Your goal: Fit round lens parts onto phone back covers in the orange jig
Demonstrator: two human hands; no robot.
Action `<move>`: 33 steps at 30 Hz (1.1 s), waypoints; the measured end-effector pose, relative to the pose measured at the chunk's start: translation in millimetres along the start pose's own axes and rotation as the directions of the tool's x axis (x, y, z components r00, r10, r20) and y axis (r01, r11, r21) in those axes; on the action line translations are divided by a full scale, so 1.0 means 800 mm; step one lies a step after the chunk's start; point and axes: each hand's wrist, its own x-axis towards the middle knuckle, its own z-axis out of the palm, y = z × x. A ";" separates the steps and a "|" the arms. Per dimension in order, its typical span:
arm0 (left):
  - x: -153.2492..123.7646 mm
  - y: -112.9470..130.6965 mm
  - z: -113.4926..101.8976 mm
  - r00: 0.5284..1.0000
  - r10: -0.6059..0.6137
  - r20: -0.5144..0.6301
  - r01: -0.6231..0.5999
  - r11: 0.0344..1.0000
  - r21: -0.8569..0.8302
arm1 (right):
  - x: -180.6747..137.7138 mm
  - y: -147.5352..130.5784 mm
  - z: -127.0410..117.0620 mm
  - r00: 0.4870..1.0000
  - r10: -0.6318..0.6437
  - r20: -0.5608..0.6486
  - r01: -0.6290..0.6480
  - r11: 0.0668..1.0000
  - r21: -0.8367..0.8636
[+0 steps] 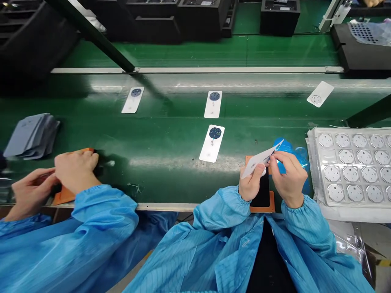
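White card (259, 161) looks light, thin and bendy, pinched edgewise in the closed grip of left hand (251, 183) and right hand (290, 179).

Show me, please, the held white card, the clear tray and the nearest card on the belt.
held white card (262, 158): head view, its middle.
clear tray (328, 156): head view, an empty pocket.
nearest card on the belt (211, 144): head view, its middle.

A glossy green table (171, 175) runs left to right, catching soft overhead glare. A pale metal rail (214, 70) divides it from a farther green strip (229, 51), where black boxes (279, 16) stand. A dark bar (91, 34) slants across the far left.
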 end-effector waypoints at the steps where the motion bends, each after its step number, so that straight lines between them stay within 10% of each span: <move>1: 0.000 0.001 0.000 1.000 0.017 -0.003 -0.017 1.000 0.013 | 0.000 0.000 0.000 1.000 -0.006 -0.008 0.006 1.000 0.001; 33: -0.007 0.018 0.006 0.955 0.266 0.132 -0.278 0.957 0.083 | 0.003 0.000 -0.003 0.997 0.079 -0.027 -0.075 0.988 0.132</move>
